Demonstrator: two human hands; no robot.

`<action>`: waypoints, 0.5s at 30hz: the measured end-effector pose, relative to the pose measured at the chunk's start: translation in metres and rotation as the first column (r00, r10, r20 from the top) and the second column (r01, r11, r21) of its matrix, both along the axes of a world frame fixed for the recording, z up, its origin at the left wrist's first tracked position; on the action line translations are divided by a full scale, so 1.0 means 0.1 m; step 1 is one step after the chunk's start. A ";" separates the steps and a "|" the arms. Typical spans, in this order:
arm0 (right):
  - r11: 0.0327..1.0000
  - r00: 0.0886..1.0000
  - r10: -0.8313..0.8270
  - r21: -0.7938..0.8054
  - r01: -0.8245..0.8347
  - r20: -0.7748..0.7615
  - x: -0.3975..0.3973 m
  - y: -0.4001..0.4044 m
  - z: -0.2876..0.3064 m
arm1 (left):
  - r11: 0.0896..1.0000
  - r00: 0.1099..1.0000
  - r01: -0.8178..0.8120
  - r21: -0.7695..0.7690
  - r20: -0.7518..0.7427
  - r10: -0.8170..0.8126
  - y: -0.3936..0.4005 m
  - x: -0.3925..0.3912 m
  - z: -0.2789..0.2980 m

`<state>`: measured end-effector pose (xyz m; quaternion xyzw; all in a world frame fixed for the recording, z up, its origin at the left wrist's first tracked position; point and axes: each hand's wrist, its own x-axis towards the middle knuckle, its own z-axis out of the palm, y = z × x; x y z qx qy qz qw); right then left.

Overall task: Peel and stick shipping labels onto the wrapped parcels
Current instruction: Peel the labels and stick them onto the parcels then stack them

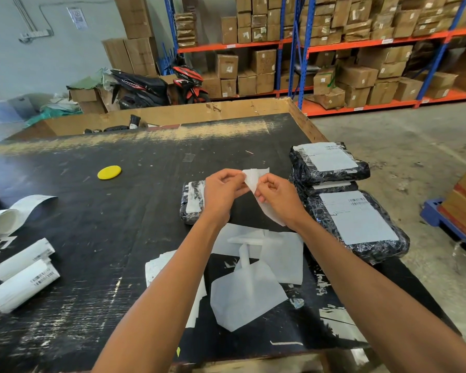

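Observation:
My left hand [223,191] and my right hand [279,196] are raised together over the black table [92,224], both pinching one white shipping label [253,179] at its upper edge; its lower part hangs behind my right wrist. Below my left hand lies a small black wrapped parcel [191,203], partly hidden by the hand. On the right, a large labelled black parcel [358,224] lies near the table edge, with a stack of labelled parcels [328,164] behind it.
Peeled white backing sheets [253,278] lie on the table between my forearms. Curled labels [22,275] sit at the left edge. A yellow disc [109,172] lies mid-table. A cardboard bin [172,114] stands beyond the table, and shelves of boxes [334,49] fill the back.

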<state>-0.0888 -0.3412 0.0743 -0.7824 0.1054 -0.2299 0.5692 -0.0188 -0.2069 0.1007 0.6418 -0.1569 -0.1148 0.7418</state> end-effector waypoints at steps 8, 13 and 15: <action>0.995 0.995 -0.043 0.094 0.034 0.092 0.06 0.06 0.09 | 1.000 0.995 0.021 0.009 0.101 -0.022 0.00 0.00 -0.09; 0.983 0.995 -0.096 0.159 0.092 0.019 0.13 0.05 0.03 | 0.996 0.999 -0.013 -0.093 -0.044 0.009 0.00 -0.02 -0.03; 0.973 0.990 -0.139 0.180 0.143 -0.033 0.15 0.03 -0.05 | 0.981 0.980 -0.059 -0.184 -0.197 0.022 0.00 -0.02 0.01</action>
